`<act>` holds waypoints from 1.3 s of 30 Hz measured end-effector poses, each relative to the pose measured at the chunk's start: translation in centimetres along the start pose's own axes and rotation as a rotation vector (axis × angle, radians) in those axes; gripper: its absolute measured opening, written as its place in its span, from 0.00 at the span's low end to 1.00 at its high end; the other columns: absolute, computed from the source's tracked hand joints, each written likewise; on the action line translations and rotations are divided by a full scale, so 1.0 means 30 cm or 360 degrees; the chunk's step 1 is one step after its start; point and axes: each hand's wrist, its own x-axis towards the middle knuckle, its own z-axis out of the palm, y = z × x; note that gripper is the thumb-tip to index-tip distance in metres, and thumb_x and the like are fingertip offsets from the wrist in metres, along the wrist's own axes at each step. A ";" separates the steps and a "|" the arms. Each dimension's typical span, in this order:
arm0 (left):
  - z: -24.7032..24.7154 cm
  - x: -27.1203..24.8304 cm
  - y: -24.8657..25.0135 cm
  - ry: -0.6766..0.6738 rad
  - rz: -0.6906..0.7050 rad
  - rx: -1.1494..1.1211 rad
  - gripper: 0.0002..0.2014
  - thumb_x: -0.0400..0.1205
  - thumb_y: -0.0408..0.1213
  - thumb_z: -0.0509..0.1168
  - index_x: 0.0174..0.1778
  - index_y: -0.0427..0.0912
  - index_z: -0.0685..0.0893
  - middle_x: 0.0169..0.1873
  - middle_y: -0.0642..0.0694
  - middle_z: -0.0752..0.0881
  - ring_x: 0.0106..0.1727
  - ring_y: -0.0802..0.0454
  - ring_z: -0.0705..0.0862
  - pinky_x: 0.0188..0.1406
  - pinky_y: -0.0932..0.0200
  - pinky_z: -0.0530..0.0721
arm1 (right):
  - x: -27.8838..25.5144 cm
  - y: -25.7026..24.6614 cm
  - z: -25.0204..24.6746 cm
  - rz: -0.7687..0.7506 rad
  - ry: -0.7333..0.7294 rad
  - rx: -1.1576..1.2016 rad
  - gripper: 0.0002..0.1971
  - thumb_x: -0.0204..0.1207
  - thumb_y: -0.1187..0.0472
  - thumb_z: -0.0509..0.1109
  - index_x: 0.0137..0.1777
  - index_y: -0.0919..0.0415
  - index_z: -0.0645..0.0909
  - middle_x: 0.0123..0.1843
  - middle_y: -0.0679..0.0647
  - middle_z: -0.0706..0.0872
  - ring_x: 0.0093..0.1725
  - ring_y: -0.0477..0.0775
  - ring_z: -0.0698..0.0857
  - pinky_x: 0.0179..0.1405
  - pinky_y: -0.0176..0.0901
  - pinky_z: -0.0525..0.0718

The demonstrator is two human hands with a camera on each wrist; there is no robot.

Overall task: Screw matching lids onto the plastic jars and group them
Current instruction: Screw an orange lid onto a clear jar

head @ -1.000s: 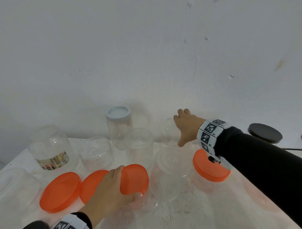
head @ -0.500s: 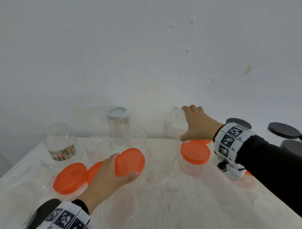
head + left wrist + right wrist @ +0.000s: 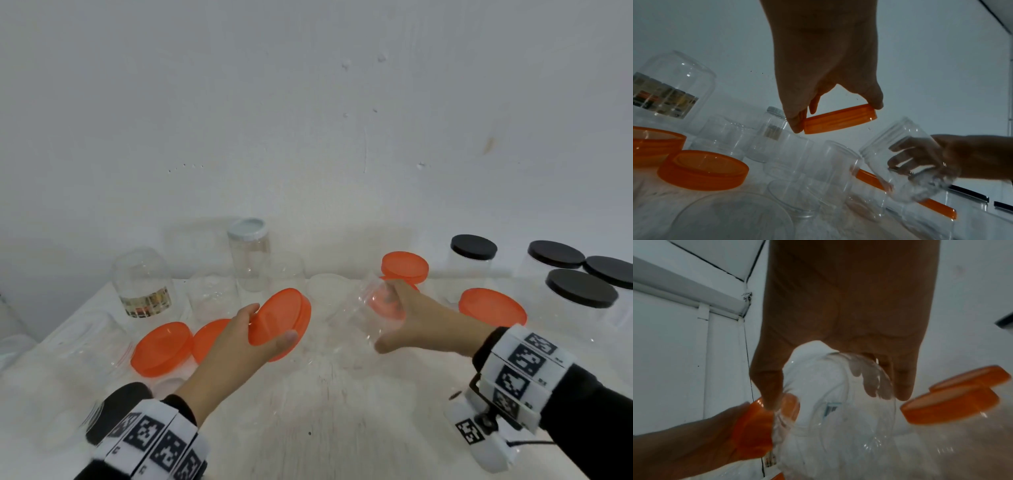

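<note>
My left hand [image 3: 246, 337] grips an orange lid [image 3: 281, 323] by its rim, lifted off the table and tilted toward the right; the same orange lid [image 3: 839, 119] shows between thumb and fingers in the left wrist view. My right hand [image 3: 416, 323] holds a clear lidless jar [image 3: 371, 313] in the air, tipped with its mouth toward the lid. In the right wrist view the clear jar [image 3: 830, 402] fills the grip, with the orange lid [image 3: 754, 423] just left of it. A small gap separates lid and jar.
Two loose orange lids [image 3: 162, 347] lie at the left. Several open clear jars [image 3: 142, 282] and a white-capped jar [image 3: 248, 257] stand at the back of the white table [image 3: 342, 411]. Orange-lidded jars [image 3: 491, 306] and black-lidded jars [image 3: 580, 289] stand at the right.
My right hand lifted the clear jar from the back of the table and brought it nearer and leftward. My left hand raised the orange lid off the table toward it.
</note>
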 end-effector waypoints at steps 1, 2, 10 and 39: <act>0.003 -0.005 0.006 -0.0001 0.0003 -0.0017 0.57 0.56 0.71 0.68 0.82 0.51 0.60 0.76 0.51 0.71 0.66 0.56 0.73 0.61 0.60 0.71 | -0.017 0.008 0.024 0.0011 -0.0060 0.0064 0.53 0.50 0.43 0.80 0.75 0.49 0.57 0.63 0.40 0.71 0.63 0.42 0.74 0.51 0.32 0.73; 0.006 -0.010 0.012 -0.0004 0.0006 -0.0033 0.57 0.56 0.71 0.67 0.82 0.51 0.61 0.76 0.51 0.71 0.64 0.58 0.73 0.61 0.60 0.70 | -0.030 0.018 0.050 0.0022 -0.0107 0.0116 0.53 0.50 0.44 0.81 0.75 0.49 0.57 0.61 0.37 0.70 0.62 0.40 0.73 0.50 0.30 0.73; 0.042 -0.039 0.020 -0.0095 0.0019 -0.0117 0.55 0.59 0.67 0.72 0.81 0.50 0.61 0.72 0.52 0.73 0.65 0.57 0.74 0.61 0.61 0.71 | -0.052 0.061 0.229 0.0067 -0.0307 0.0155 0.59 0.56 0.50 0.87 0.81 0.52 0.51 0.67 0.43 0.64 0.71 0.45 0.65 0.71 0.43 0.73; 0.235 -0.098 0.013 -0.0447 0.0310 0.0412 0.50 0.65 0.61 0.77 0.78 0.58 0.55 0.68 0.62 0.61 0.67 0.64 0.66 0.57 0.72 0.68 | -0.045 0.153 0.357 0.0040 -0.0451 0.0622 0.51 0.59 0.50 0.86 0.75 0.39 0.54 0.68 0.36 0.74 0.62 0.29 0.74 0.46 0.25 0.74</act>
